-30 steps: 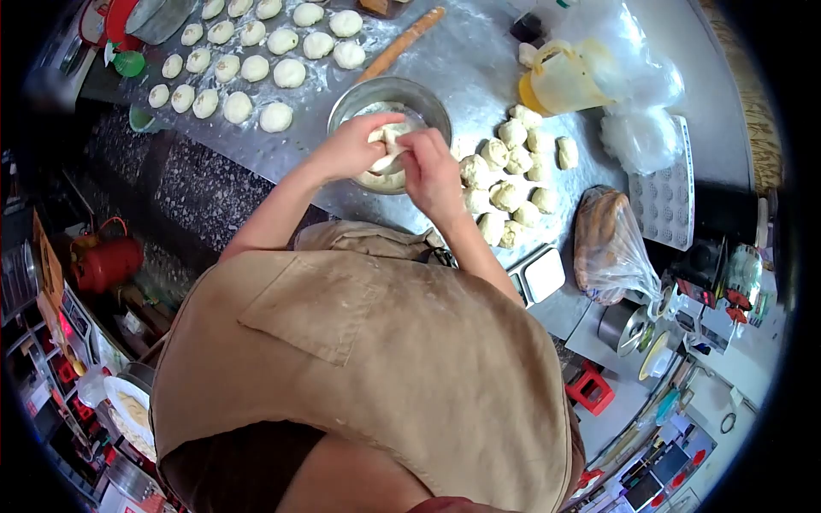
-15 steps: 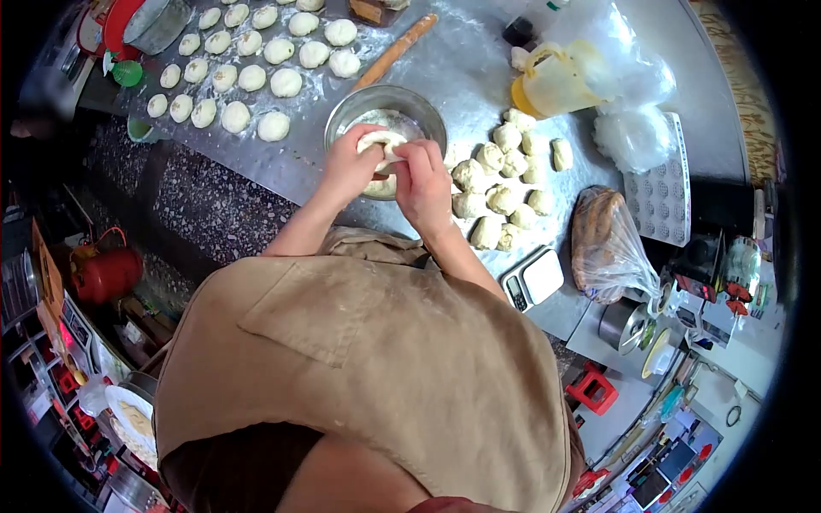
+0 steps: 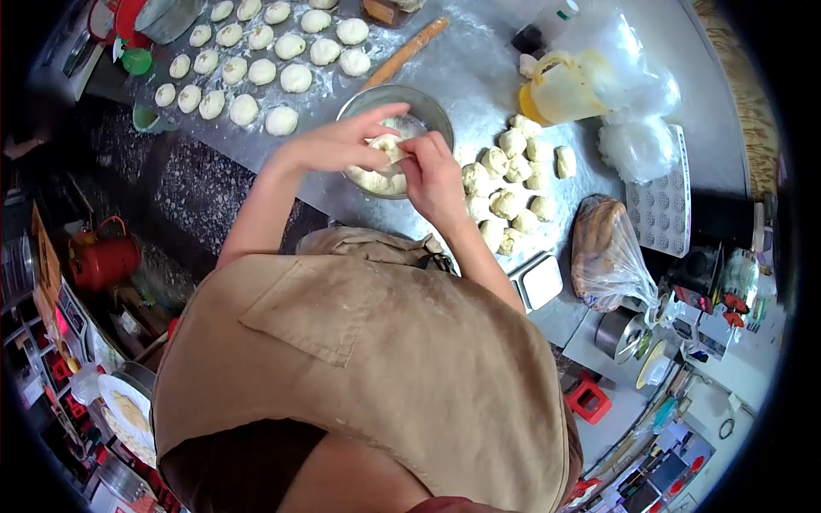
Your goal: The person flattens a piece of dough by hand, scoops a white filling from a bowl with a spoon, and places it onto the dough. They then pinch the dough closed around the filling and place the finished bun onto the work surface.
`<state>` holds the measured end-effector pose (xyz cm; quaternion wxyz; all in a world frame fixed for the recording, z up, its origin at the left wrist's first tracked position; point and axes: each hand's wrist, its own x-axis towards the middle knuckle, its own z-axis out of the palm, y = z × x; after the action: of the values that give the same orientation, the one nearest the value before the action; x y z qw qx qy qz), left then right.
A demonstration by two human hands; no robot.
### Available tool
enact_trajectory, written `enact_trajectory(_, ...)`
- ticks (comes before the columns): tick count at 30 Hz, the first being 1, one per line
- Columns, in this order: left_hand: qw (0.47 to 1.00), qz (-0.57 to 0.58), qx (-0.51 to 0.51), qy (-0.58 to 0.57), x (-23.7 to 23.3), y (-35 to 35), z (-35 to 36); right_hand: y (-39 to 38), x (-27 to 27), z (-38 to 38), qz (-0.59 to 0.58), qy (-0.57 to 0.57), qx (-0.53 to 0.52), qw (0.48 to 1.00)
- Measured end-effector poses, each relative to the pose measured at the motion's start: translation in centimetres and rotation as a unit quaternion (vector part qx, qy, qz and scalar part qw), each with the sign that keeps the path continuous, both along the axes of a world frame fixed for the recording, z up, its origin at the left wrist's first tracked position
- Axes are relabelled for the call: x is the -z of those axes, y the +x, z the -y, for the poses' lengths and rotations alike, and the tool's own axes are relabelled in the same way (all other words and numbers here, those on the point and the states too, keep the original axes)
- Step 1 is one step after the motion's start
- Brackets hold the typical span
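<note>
Half hidden between the fingers, a dough piece: pinched at its edge by the right hand; left hand spread alongside, grip impossible to tell. Beneath the fingers, a metal bowl with white powder, partly covered. Right of them, a pitcher, yellow liquid inside; farther right, a plastic bag, brown contents indistinct.

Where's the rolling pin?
In the head view's upper middle, the rolling pin lies on the table, just beyond the bowl and to the right of the dough rounds.
</note>
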<state>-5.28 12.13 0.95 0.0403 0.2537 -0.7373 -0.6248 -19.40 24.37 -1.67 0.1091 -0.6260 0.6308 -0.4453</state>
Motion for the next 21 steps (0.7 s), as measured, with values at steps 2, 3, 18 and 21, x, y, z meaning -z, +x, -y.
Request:
enact_trajectory(2, 0.958, -0.04, -0.14, 0.247, 0.5, 0.5, 0.1, 0.1, -0.4, -0.3, 0.042, -0.003, 0.037, 0.998)
enact_trajectory(3, 0.959, -0.039, -0.136, 0.245, 2.4, -0.2, -0.9, 0.3, -0.5, -0.3, 0.086, -0.003, 0.068, 0.994)
enact_trajectory(18, 0.861, -0.061, -0.294, 0.411, 6.5, -1.6, -3.7, 1.6, -0.1, -1.0, -0.055, -0.004, -0.032, 0.998)
enact_trajectory(21, 0.87, -0.021, -0.285, 0.402, 5.5, -1.0, -3.4, 2.4, -2.1, -0.5, -0.002, 0.002, -0.016, 1.0)
